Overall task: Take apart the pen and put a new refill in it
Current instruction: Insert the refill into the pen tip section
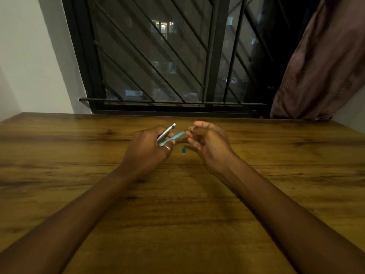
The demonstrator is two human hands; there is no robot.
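My left hand (147,148) grips two things over the wooden table (79,194): a silver pen part (167,131) with a blue and white end pointing up and right, and a teal pen barrel (173,137) lying across my fingers. My right hand (209,142) is curled, its fingertips pinched at the right end of the teal barrel; whether something thin is held between them is too blurred to tell. A small teal cap piece (183,150) lies on the table between and just below both hands.
A barred dark window (158,56) rises behind the table's far edge. A brown curtain (324,62) hangs at the back right, and a white wall (29,56) stands at the left.
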